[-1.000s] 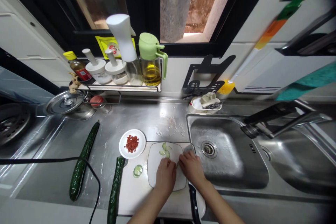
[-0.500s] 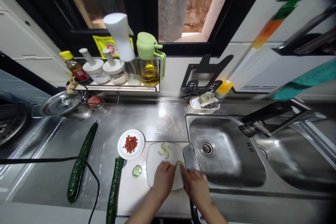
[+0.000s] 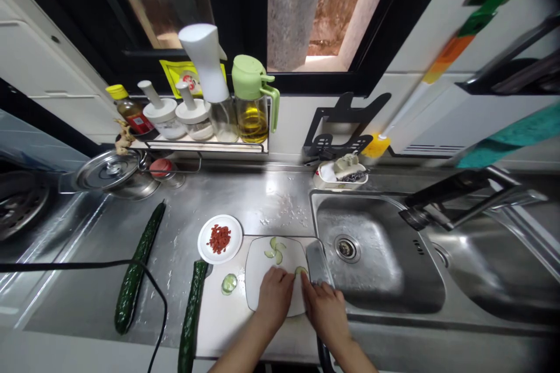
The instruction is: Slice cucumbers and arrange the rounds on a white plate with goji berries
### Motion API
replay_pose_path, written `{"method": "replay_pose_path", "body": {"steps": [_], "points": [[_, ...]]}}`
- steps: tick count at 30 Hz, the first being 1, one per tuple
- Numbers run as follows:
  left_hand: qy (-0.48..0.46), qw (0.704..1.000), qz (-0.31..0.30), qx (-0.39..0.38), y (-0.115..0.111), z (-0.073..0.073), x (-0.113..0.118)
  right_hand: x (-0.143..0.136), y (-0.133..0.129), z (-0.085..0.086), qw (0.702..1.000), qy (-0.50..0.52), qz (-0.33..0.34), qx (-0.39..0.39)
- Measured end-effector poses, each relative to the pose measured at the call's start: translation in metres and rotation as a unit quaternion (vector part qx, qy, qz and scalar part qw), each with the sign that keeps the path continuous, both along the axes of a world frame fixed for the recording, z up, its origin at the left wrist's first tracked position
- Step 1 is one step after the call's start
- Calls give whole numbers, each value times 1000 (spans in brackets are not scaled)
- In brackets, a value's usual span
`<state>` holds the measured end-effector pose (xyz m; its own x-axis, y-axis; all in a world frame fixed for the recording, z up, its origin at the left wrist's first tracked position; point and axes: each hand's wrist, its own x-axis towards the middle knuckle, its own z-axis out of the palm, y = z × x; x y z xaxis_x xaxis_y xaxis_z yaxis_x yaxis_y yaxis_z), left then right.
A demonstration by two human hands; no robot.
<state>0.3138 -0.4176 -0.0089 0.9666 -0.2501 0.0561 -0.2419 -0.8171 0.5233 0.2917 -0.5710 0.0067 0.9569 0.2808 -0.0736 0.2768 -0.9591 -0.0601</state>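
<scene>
We find the left hand (image 3: 275, 297) and the right hand (image 3: 327, 306) low over a white, rounded-square plate (image 3: 257, 271), with a thin, pale green cucumber slice (image 3: 300, 270) at their fingertips, towards the plate's right side. The left fingers are bunched together beside the slice; a right fingertip meets it, the other fingers of that hand being slightly bent. We cannot tell whether either hand has the slice clamped. Ahead of the left fingers, four curved green pieces (image 3: 279, 256) lie in a fanned cluster on the plate. Beneath the plate is a pale cutting board (image 3: 219, 326); left of the left fingers it bears thin cucumber rounds (image 3: 229, 284), with a dark green cucumber (image 3: 191, 315) along its left edge. Beside the right fingers lies a broad metal knife blade (image 3: 318, 259). Further left and ahead, a round white dish (image 3: 203, 245) of small red pieces rests by the board. We judge the step in hand to be fine handling of the single slice; the next move calls for light, level fingertip control, clear of the cluster and the blade.
</scene>
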Motion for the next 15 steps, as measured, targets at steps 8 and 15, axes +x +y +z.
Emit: {"method": "replay_pose_path", "body": {"steps": [8, 15], "points": [[-4, 997, 23, -80, 12, 10, -2, 4, 1, 7, 1000, -5, -1, 28], [-8, 969, 217, -120, 81, 15, -17, 7, 8, 12, 997, -23, 6, 77]]}}
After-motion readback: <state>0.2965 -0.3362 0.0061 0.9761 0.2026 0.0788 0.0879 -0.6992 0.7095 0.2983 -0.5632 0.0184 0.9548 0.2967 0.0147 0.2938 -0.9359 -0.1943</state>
